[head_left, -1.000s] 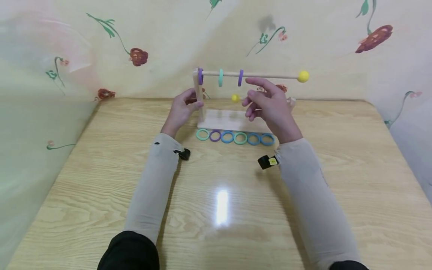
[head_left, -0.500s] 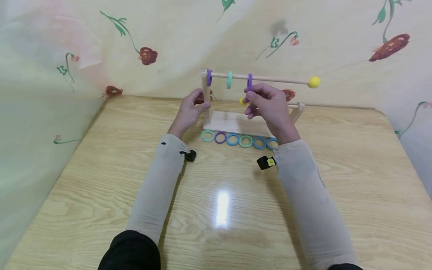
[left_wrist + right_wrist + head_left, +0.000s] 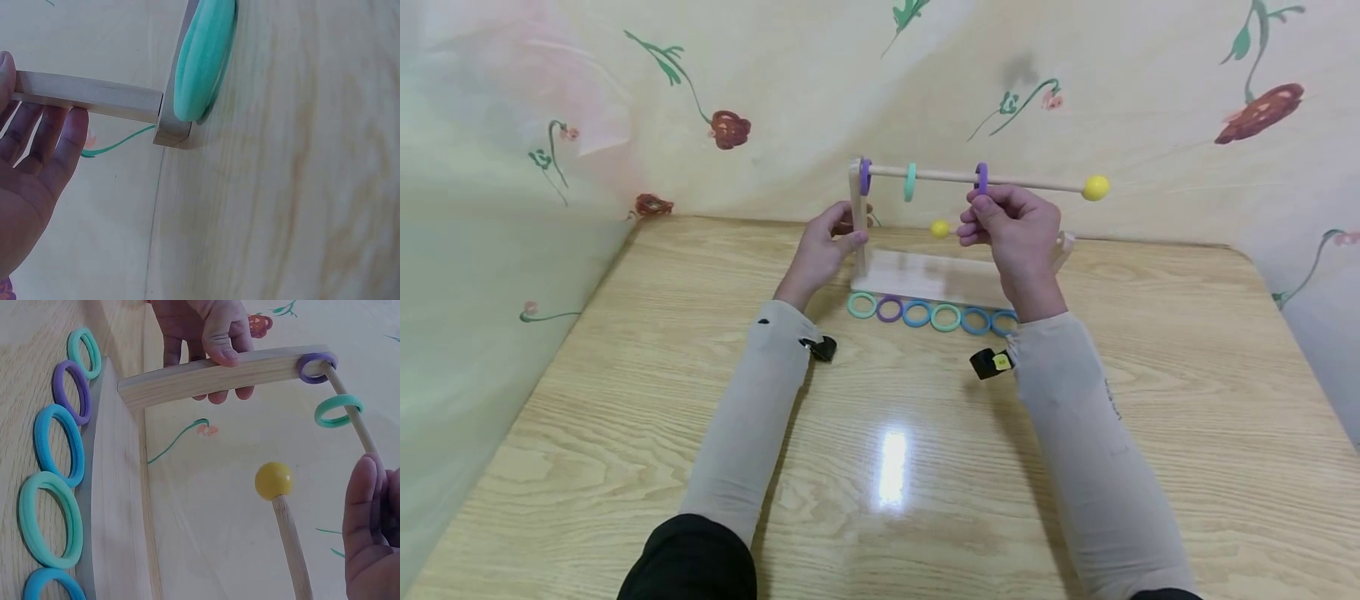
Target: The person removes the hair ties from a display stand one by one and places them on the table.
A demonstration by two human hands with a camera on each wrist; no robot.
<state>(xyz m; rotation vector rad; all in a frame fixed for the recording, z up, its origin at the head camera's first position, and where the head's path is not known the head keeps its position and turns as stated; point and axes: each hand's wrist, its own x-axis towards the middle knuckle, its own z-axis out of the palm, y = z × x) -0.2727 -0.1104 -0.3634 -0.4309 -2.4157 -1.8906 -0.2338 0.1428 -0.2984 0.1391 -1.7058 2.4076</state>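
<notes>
A wooden stand (image 3: 917, 273) has two rods at different heights, each tipped with a yellow ball. My left hand (image 3: 822, 254) holds its left upright (image 3: 219, 374), thumb on one side and fingers on the other. On the upper rod (image 3: 943, 176) hang a purple hair tie (image 3: 865, 177) beside the upright, a mint green hair tie (image 3: 910, 182), and a second purple hair tie (image 3: 981, 178). My right hand (image 3: 1018, 242) pinches that second purple one between thumb and index finger; it is hidden in the right wrist view.
Several green, purple and blue hair ties (image 3: 945, 317) lie in a row along the stand's front edge. The lower rod's yellow ball (image 3: 939, 228) sits left of my right hand, the upper rod's ball (image 3: 1095, 187) farther right. A flowered wall covering (image 3: 775, 67) rises behind the table.
My right hand has closed its thumb and index finger on the second purple hair tie and slid it rightward along the upper rod. The left hand keeps its hold on the upright.
</notes>
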